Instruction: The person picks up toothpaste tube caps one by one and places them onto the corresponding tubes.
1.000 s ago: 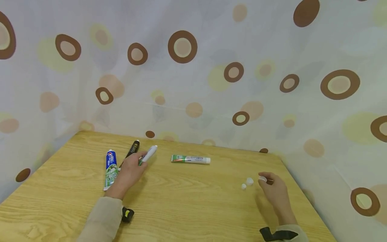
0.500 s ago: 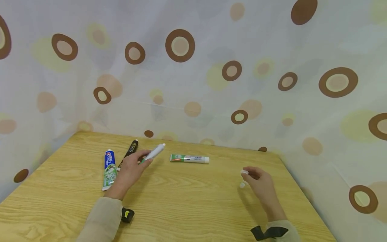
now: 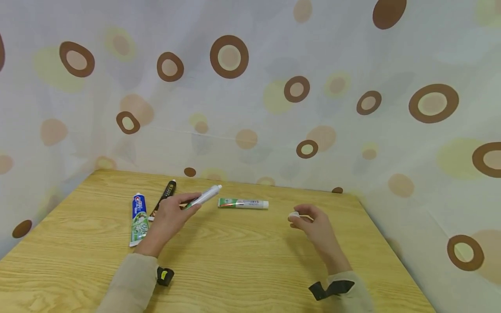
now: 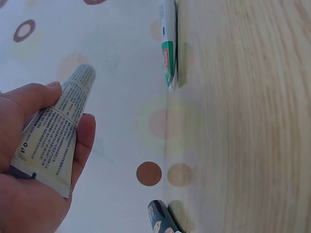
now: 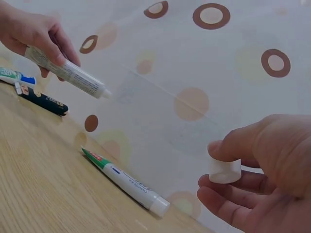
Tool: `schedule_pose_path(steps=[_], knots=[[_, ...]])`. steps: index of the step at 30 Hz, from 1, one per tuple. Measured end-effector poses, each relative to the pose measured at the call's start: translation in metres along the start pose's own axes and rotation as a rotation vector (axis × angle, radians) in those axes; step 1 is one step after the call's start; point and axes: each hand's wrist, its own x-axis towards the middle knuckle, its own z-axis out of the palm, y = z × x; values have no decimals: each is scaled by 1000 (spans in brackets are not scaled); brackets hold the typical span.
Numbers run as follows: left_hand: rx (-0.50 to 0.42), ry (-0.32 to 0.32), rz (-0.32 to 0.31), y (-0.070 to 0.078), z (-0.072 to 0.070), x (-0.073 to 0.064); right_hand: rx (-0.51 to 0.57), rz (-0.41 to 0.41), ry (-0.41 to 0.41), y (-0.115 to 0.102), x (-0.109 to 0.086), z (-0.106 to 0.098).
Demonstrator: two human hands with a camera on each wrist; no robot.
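My left hand (image 3: 169,217) grips a white and green toothpaste tube (image 3: 205,195) above the table. Its nozzle, uncapped in the right wrist view, points up and to the right. Thumb and fingers hold the tube (image 4: 58,124) near its flat end in the left wrist view. To the right, my right hand (image 3: 318,228) pinches a white screw cap (image 5: 225,171) between thumb and fingers, apart from the tube. Another white and green toothpaste tube (image 3: 242,203), with its white cap on, lies between the two hands at the back of the table.
Left of my left hand lie a blue and green toothpaste tube (image 3: 139,219) and a black toothpaste tube (image 3: 166,193). The wooden table (image 3: 242,269) meets a patterned curtain (image 3: 250,104) at its back and right edges.
My right hand has moved left with the cap, towards the tube. The left hand has shifted its tube slightly right and tilted it lower. Two small white caps on the table are out of sight now.
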Motion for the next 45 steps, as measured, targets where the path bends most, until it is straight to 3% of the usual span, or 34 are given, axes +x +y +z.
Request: schedule_pose_path(steps=[12,18,23,28,33,39,45], knots=[[-170,-59,56,26,2,6,50,27,10,-9,5,25],[-236,-98,164,37,4,4,112,20,-35,-12,6,33],[-277,-178,254,43,7,2,226,-9,-107,-13,5,38],[-314,-261,293,45,10,0,255,-46,-157,-13,4,43],[-332,-293,333,47,13,-1,241,-77,-180,-14,2,45],[-337,-303,340,50,13,-5,219,-132,-263,-17,-1,46],[-369,-319,299,49,12,-6,191,-140,-294,-19,-3,48]])
